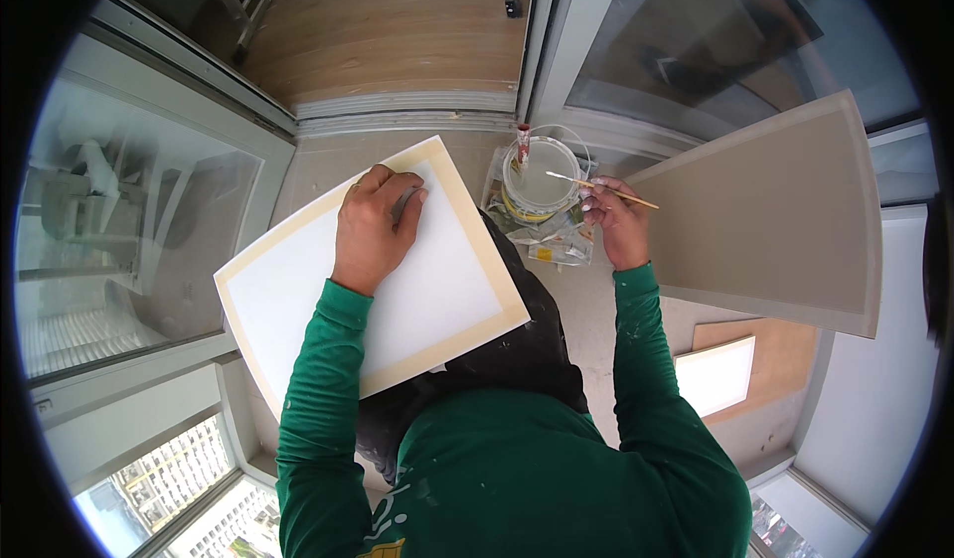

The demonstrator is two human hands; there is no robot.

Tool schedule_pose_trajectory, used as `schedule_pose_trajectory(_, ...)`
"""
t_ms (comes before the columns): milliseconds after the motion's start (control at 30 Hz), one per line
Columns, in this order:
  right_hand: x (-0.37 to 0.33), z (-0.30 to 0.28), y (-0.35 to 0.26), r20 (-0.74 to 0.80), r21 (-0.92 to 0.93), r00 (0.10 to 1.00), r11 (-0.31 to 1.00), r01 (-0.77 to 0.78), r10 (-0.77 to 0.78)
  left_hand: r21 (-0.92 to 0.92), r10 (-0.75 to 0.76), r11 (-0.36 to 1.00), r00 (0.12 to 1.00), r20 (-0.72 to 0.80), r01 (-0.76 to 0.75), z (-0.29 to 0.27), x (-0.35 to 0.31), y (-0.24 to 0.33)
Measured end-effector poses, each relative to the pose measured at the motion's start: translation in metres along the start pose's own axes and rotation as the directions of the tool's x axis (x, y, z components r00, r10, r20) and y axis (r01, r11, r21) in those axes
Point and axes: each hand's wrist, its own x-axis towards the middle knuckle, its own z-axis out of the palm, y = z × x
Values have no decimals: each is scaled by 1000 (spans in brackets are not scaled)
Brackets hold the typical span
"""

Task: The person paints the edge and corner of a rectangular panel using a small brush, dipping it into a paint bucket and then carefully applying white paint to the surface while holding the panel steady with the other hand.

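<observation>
Holding the thin brush (631,198) over the mouth of the pail (521,209), our right hand (618,226) pinches its pale wooden handle between thumb and fingers. Our left hand (378,222) rests near the top corner of the white panel (447,290), fingers curled toward the thumb; a grey patch shows between them, and we cannot tell whether that grip closes on something or merely casts a shadow. The panel, framed by a cream border, lies tilted over our dark trousers (537,315), its lower right corner above the right thigh.

The pail stands on newspaper (559,252) on the floor (588,312), near the edge by the door track (397,117), with a red-handled tool (523,145) upright at its far rim. A large beige panel (765,220) leans at our right; below it a smaller white panel (715,374) lies on a brown board (785,364).

We judge the step in hand to be loading or wiping the brush; the next move would call for bringing its tip to the panel while the left hand steadies it.

The pail's wall carries a yellowish label and the newspaper has print, both too small for us to read. Pale lettering shows partly on our green shirt (527,478).
</observation>
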Motion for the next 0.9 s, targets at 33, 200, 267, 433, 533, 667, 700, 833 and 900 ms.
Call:
schedule_pose_trajectory(33, -1, 13, -10, 61, 22, 998, 1000, 6, -8, 4, -5, 1000, 1000, 3, 5, -1, 0, 2)
schedule_pose_trajectory(200, 0, 75, -51, 272, -141, 947, 966, 216, -172, -5, 23, 1000, 999, -23, -23, -10, 1, 14)
schedule_pose_trajectory(267, 2, 100, -65, 333, -181, 919, 942, 283, -212, -27, -13, 1000, 1000, -8, 13, -11, 1, 15)
schedule_pose_trajectory(433, 13, 147, -75, 447, -195, 835, 877, 440, -320, -31, 14, 999, 1000, -27, -15, -17, 0, 17)
schedule_pose_trajectory(533, 15, 162, -79, 472, -312, 831, 826, 469, -294, -42, 0, 999, 1000, -31, -1, -21, -2, 17)
schedule_pose_trajectory(667, 19, 170, -81, 503, -339, 826, 820, 461, -256, -55, -3, 998, 999, -37, 1, -26, -3, 17)
schedule_pose_trajectory(700, 20, 170, -80, 507, -343, 825, 820, 457, -248, -59, -4, 998, 999, -38, 2, -28, -3, 18)
schedule_pose_trajectory(833, 17, 179, -80, 494, -320, 829, 832, 454, -262, -59, 17, 998, 999, -52, -20, -30, -5, 18)
schedule_pose_trajectory(900, 14, 182, -83, 488, -336, 828, 817, 469, -275, -69, 9, 998, 999, -44, -12, -32, -5, 18)
